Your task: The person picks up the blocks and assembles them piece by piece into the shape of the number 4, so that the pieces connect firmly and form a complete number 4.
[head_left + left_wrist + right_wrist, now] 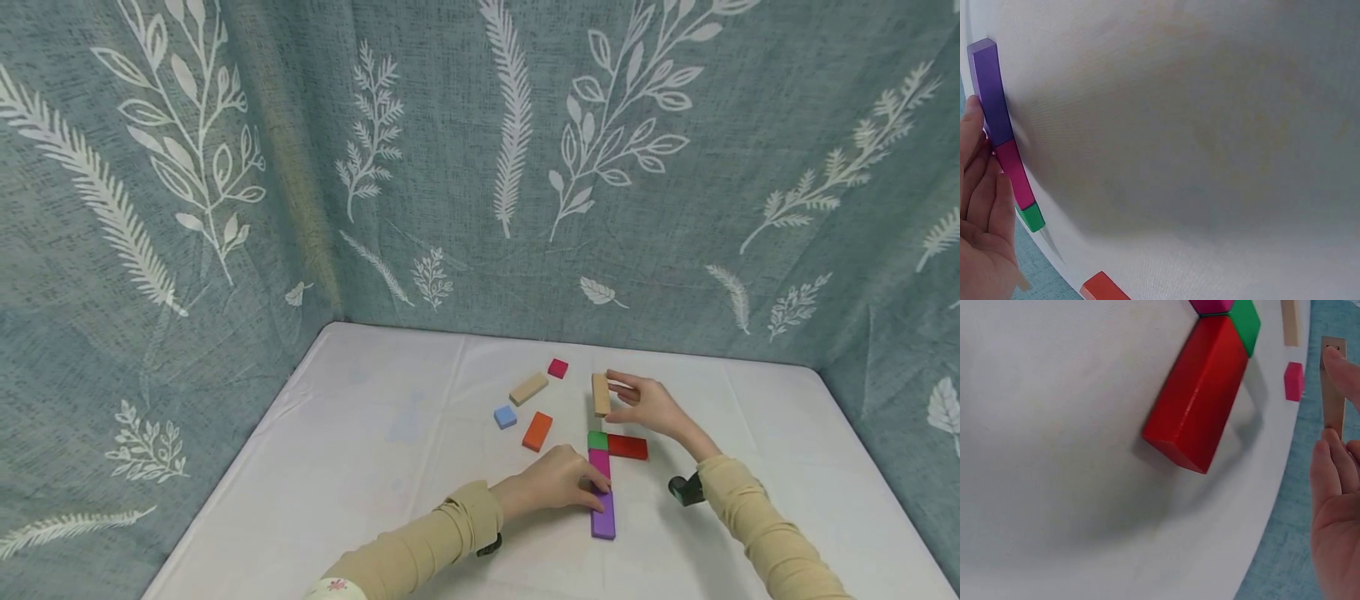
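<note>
Up at the right, my right hand (643,406) pinches a plain wooden block (601,395) by its ends, thumb at the near end and fingertips at the far end. Two dark dots mark the end of that wooden block (1333,345) beside the thumb. My left hand (555,481) touches a purple block (603,518) near its joint with a magenta block (599,463); its fingers (1004,194) look fairly straight. A green block (597,440) continues this line beyond the magenta one. From the green block a red block (628,447) extends rightward.
Left of the line, an orange block (537,432), a small blue block (506,417) and another wooden block (528,388) lie loose on the white-covered table (375,417). Farther back sits a small crimson cube (558,368). A patterned curtain (465,167) hangs behind the table.
</note>
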{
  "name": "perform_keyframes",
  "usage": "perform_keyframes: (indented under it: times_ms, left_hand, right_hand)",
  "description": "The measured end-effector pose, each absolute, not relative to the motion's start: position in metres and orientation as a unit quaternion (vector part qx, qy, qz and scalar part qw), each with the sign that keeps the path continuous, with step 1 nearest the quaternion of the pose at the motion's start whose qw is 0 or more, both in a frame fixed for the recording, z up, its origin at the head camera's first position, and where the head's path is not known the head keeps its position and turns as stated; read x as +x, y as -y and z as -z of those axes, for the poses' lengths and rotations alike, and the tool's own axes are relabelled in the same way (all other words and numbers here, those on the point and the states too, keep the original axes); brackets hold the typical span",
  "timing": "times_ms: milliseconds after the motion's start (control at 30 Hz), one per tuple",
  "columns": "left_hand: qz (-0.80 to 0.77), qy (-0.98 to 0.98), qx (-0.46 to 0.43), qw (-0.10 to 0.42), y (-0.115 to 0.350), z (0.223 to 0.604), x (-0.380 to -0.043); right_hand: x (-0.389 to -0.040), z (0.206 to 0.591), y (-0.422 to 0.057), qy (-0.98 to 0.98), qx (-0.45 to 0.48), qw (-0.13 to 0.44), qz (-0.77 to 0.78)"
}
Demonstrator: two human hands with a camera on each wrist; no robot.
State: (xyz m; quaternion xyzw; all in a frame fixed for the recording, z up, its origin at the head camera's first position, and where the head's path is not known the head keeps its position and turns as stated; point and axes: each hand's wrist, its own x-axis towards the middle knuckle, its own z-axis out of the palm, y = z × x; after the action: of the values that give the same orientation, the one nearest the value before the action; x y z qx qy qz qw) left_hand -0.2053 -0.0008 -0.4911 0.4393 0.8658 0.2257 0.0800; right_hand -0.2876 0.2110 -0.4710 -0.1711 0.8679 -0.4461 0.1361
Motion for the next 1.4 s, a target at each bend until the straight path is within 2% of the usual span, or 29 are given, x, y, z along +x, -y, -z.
perform_keyframes:
  times_ms: [1400]
  left_hand:
    - [-0.213,-0.866,0.449,0.064,0.001,0.495,-0.207]
  right_hand:
    - [-0.289,0.495,-0.203,-0.894,-0.173,0.146,0.386]
